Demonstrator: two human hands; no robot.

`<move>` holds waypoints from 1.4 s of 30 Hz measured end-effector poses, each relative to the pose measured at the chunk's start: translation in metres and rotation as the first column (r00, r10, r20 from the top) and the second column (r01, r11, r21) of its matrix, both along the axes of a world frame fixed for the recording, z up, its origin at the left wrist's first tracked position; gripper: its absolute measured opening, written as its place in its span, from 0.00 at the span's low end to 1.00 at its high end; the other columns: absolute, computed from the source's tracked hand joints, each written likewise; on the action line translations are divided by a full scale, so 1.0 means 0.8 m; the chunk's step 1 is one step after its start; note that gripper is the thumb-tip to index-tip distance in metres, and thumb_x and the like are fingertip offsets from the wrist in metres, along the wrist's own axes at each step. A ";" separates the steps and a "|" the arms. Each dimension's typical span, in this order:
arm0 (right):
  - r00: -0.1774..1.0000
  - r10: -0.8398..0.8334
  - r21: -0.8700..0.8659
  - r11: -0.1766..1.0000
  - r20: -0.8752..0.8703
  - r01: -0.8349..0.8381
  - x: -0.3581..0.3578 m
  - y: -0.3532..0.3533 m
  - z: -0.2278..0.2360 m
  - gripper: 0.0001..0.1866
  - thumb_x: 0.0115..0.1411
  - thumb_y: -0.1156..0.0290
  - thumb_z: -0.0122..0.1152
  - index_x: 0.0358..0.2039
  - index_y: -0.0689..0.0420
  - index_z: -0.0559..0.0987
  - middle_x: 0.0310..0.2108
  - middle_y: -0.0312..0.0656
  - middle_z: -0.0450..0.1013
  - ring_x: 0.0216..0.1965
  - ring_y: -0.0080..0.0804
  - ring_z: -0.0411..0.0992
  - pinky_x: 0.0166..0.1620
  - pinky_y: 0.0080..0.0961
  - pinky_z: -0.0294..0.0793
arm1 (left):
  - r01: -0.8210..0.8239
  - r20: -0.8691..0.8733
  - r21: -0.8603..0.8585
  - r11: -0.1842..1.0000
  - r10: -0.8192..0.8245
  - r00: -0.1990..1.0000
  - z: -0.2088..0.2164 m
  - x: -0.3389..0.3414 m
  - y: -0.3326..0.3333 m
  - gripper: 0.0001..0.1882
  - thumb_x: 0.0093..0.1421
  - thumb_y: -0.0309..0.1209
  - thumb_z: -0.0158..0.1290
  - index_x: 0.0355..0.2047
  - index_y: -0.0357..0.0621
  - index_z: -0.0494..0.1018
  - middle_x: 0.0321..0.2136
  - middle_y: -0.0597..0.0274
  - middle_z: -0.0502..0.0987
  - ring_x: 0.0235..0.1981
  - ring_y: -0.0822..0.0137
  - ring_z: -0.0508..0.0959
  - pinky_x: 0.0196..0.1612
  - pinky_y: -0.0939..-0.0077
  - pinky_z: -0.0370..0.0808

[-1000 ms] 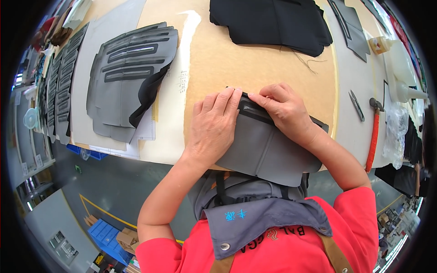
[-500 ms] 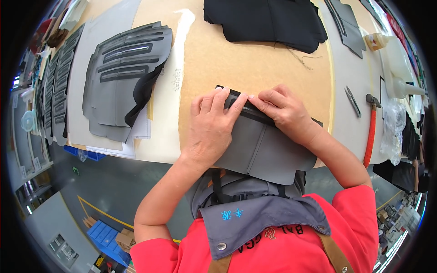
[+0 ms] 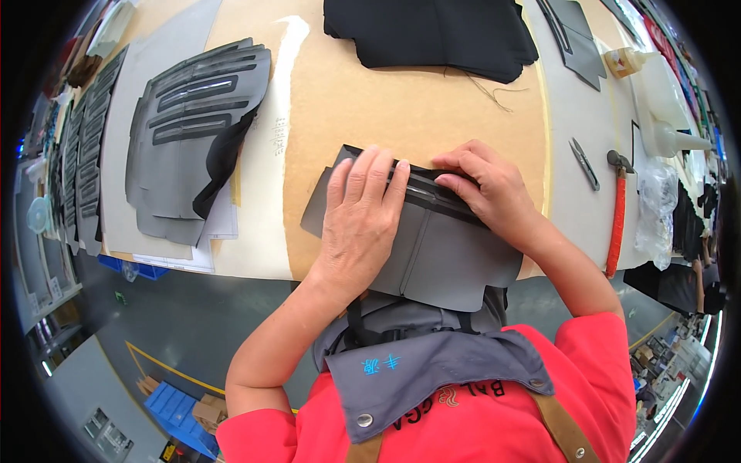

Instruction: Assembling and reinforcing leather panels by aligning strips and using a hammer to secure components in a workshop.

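A wide worktable point(image 3: 417, 108) covered in tan and pale sheeting fills the upper part of the view, curving at its ends through the fisheye lens. At its near edge sits a person in a red shirt point(image 3: 463, 447) and a grey apron point(image 3: 432, 370), seen from above. On the left of the table lies a stack of grey panels point(image 3: 166, 177) with dark strips and long oval outlines across them, its right edge curling up to show a black underside. The grey panel point(image 3: 455, 262) being handled lies right in front of the person, at the middle of the near edge, its lower part overhanging; a black strip runs along its far side. Beyond it, at the top, is a pile of black fabric point(image 3: 432, 35). The left hand point(image 3: 361, 220) rests palm down on the panel, fingers stretched out across the black strip, grasping nothing. The right hand point(image 3: 490, 189) pinches the panel's far edge between thumb and bent fingers. To the right lie a crumpled clear plastic bag point(image 3: 656, 212), a hammer point(image 3: 618, 208) with a red handle just beside it, and, smaller, a pair of metal snips point(image 3: 584, 163). Thinnest of all, loose thread point(image 3: 494, 96) trails beside the black pile.
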State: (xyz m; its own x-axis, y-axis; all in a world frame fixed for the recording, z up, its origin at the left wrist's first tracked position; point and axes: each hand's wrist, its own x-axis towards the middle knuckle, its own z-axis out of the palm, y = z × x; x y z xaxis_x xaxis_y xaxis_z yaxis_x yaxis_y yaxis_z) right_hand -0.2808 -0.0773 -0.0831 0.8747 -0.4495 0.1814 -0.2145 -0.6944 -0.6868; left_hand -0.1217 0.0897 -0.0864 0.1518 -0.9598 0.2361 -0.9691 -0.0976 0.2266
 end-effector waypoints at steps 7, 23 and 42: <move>0.994 0.102 -0.225 0.970 0.036 -0.092 -0.012 0.000 -0.009 0.14 0.56 0.78 0.68 0.44 0.60 0.85 0.36 0.46 0.76 0.39 0.43 0.77 0.41 0.34 0.79 | 0.008 -0.072 0.056 0.998 -0.004 0.997 0.004 -0.009 -0.004 0.31 0.56 0.19 0.53 0.63 0.45 0.73 0.57 0.52 0.71 0.63 0.55 0.71 0.67 0.54 0.63; 0.981 0.190 -0.394 0.905 0.042 -0.158 -0.027 -0.002 -0.012 0.18 0.55 0.80 0.66 0.48 0.59 0.85 0.38 0.42 0.78 0.39 0.40 0.77 0.41 0.33 0.81 | 0.040 0.018 0.032 0.999 -0.040 0.999 0.006 -0.027 -0.006 0.30 0.58 0.20 0.51 0.63 0.40 0.73 0.56 0.54 0.72 0.61 0.57 0.72 0.66 0.57 0.65; 0.994 0.078 -0.181 0.982 0.078 -0.063 -0.055 -0.001 -0.015 0.17 0.56 0.79 0.64 0.48 0.57 0.85 0.39 0.40 0.78 0.40 0.39 0.76 0.43 0.32 0.80 | 0.078 -0.010 0.024 0.997 -0.077 0.997 -0.003 -0.037 -0.006 0.28 0.59 0.22 0.53 0.62 0.41 0.74 0.56 0.54 0.74 0.61 0.59 0.73 0.66 0.56 0.65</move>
State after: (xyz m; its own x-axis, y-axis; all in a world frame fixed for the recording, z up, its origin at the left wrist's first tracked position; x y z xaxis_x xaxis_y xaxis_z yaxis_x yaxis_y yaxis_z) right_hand -0.3251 -0.0785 -0.0953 0.8809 -0.3415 0.3276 -0.1072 -0.8183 -0.5648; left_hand -0.1512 0.0850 -0.0887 0.0787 -0.9742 0.2116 -0.9719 -0.0277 0.2338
